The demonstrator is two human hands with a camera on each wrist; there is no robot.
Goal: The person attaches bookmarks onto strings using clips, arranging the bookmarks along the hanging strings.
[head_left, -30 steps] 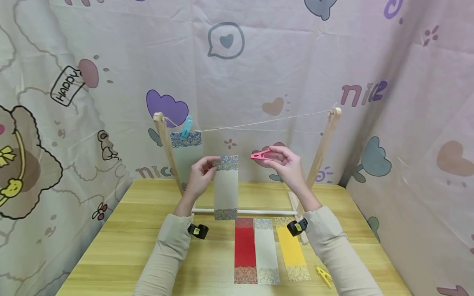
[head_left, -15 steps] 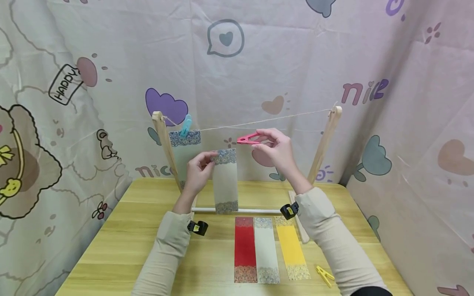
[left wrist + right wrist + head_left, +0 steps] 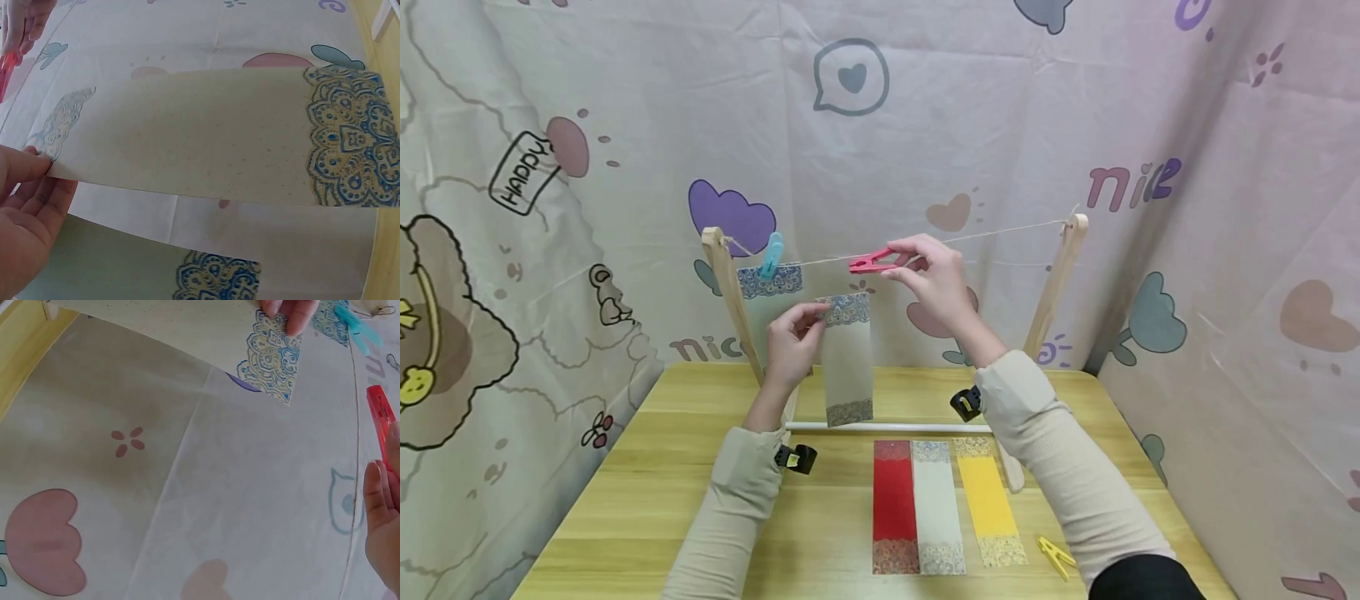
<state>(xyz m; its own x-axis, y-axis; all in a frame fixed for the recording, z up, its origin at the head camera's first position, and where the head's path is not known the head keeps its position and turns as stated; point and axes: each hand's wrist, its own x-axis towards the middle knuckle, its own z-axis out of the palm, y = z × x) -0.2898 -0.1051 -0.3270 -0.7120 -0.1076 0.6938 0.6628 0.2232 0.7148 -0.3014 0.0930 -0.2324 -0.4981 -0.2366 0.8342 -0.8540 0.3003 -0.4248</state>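
Note:
My left hand point(image 3: 793, 346) pinches a cream paper strip point(image 3: 848, 358) by the left of its top end. Blue lace-like patterns point(image 3: 353, 137) band both ends of that strip, which hangs nearly upright below the string point(image 3: 827, 260). Up at the string's height, my right hand point(image 3: 936, 279) holds a red clothespin point(image 3: 868, 262) by its handles, with the nose facing left. In the right wrist view the clothespin point(image 3: 380, 412) is apart from the strip. Behind my left hand, a blue clothespin point(image 3: 771, 256) fastens another patterned strip point(image 3: 782, 282) to the string.
Two wooden posts point(image 3: 730, 292) carry the string, and a white rod point(image 3: 917, 427) joins their bases. On the wooden table point(image 3: 647, 500) lie a red strip point(image 3: 895, 500), a pale strip point(image 3: 938, 508), a yellow strip point(image 3: 987, 496) and a yellow clothespin point(image 3: 1055, 557).
My right hand has moved left and up with the red clothespin, from beside the strip to the string. My left hand has raised the cream strip slightly.

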